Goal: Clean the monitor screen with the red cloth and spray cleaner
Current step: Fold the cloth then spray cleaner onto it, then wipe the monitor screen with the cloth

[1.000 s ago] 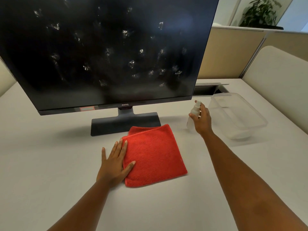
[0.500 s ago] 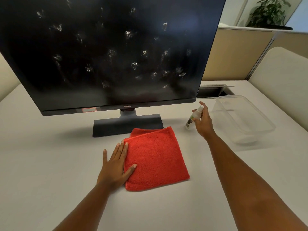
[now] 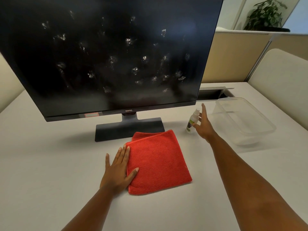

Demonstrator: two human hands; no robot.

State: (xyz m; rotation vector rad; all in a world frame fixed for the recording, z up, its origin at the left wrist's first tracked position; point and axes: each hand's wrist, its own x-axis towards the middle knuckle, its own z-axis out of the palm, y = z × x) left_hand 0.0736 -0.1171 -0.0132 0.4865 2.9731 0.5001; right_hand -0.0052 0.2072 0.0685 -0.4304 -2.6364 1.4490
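cloth [image 3: 159, 161]: red, fluffy, folded square; left hand [image 3: 117, 170] flat on its left edge
bottle [image 3: 192, 120]: slim, upright; right hand [image 3: 204, 125] now fingers spread, released
screen [image 3: 106, 52]: smudged

Office; desk [image 3: 50, 164] with cable hatch [image 3: 211, 94]; cubicle partitions [image 3: 236, 55]; potted plant [image 3: 266, 14] behind.

desk [image 3: 50, 164]: pale grey | partitions [image 3: 233, 55]: beige, behind | plant [image 3: 265, 15]: potted, top right, atop divider
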